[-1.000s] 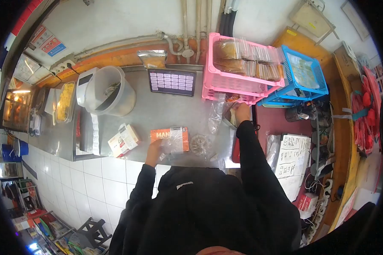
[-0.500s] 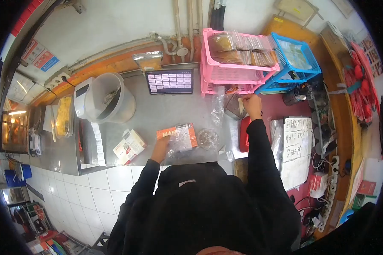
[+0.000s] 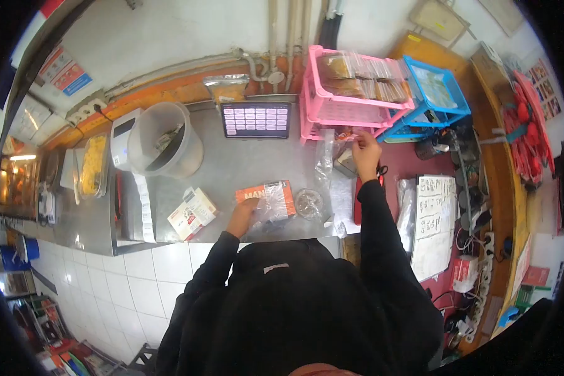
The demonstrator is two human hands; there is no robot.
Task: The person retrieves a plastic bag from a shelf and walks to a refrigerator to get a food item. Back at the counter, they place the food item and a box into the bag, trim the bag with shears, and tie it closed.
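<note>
My left hand (image 3: 242, 217) is closed at the left end of an orange box (image 3: 250, 193), gripping a clear plastic bag (image 3: 272, 203) that lies over the box. A round clear plastic container (image 3: 308, 203) sits just right of it. My right hand (image 3: 367, 154) is up at the open front of the lower pink basket (image 3: 307, 127), fingers drawn together near small colourful packets (image 3: 346, 134). What those fingers hold, if anything, I cannot make out. Under this hand is a small dark square container (image 3: 346, 164), partly covered. A red object (image 3: 358, 203) lies beside my right forearm.
A tablet (image 3: 255, 120) leans at the back of the steel counter. Left of it stands a clear bucket (image 3: 185, 150); a white carton (image 3: 193, 215) lies in front. Blue baskets (image 3: 448, 113) adjoin the pink ones. Handwritten sheets (image 3: 435, 219) lie at right.
My right hand has moved from the dark square container up to the lower pink basket's front. My left hand stays at the orange box. The whole view has shifted slightly.
</note>
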